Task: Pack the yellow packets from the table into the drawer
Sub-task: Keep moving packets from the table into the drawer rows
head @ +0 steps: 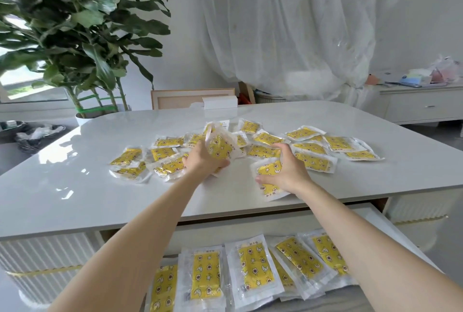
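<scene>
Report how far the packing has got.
Done: several packed packets lie in the drawer. In hand: the left hand grips a raised packet above the table; the right hand curls its fingers on an edge packet. Left: many loose packets across the table.

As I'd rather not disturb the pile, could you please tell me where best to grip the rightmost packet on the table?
Pinch the clear border at its right end, coming from the right: the rightmost packet lies flat, that end is free, and neighbours crowd its left.
</scene>
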The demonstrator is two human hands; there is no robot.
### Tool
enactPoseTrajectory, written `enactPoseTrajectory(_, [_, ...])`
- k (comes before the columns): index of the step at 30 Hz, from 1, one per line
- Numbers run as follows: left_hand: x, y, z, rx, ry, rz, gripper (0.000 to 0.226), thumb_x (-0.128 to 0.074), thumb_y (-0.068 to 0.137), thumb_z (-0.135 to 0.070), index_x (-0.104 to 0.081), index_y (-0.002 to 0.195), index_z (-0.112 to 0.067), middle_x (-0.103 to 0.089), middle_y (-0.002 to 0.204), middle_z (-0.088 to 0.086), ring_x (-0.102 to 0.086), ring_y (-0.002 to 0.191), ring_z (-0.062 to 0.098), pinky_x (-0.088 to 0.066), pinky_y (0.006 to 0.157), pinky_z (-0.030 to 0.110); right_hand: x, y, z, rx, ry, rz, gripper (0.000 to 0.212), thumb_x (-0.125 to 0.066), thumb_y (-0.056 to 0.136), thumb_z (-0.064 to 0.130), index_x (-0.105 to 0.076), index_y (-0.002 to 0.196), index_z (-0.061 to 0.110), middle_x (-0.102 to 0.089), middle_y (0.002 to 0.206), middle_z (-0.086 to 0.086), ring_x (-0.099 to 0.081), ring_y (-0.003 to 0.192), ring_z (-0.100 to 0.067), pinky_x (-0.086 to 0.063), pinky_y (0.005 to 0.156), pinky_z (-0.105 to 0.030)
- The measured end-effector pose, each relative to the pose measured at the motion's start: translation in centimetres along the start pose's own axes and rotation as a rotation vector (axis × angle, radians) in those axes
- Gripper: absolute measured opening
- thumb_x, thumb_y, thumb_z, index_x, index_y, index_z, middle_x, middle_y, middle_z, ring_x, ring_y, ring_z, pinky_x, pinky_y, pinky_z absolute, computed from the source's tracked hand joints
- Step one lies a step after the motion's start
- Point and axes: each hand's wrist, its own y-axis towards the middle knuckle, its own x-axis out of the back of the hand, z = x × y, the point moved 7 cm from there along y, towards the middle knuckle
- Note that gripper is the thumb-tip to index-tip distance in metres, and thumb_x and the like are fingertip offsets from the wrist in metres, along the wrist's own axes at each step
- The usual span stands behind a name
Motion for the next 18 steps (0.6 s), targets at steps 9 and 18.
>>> enactPoseTrajectory(9, [1.8, -3.4, 0.3, -0.210, -0.709, -0.031, 0.046, -0.070, 0.084, -0.020, -0.049, 0.124, -0.010, -0.067, 0.110, 0.004, -0.064, 0.100, 0.020, -0.054, 0.085, 0.033, -0.1, 0.6, -1.2, -0.288, 0.565, -0.055, 0.087, -0.088, 0.064, 0.014, -0.039, 0.136, 0.009, -0.051, 0.135, -0.007, -0.050, 0.124, -0.024, -0.039, 0.106, -0.039])
enactPoseTrajectory(18, [3.8, -4.5, 1.5, -0.168, -0.775, -0.269, 0.024, -0.081, 0.071, -0.027, -0.069, 0.085, -0.012, -0.072, 0.082, 0.003, -0.068, 0.076, 0.016, -0.053, 0.064, 0.021, 0.5, 0.8, 1.4, -0.057, 0.638, -0.195, 0.035, -0.080, 0.075, 0.018, -0.048, 0.061, 0.017, -0.059, 0.068, 0.002, -0.059, 0.075, -0.017, -0.044, 0.071, -0.024])
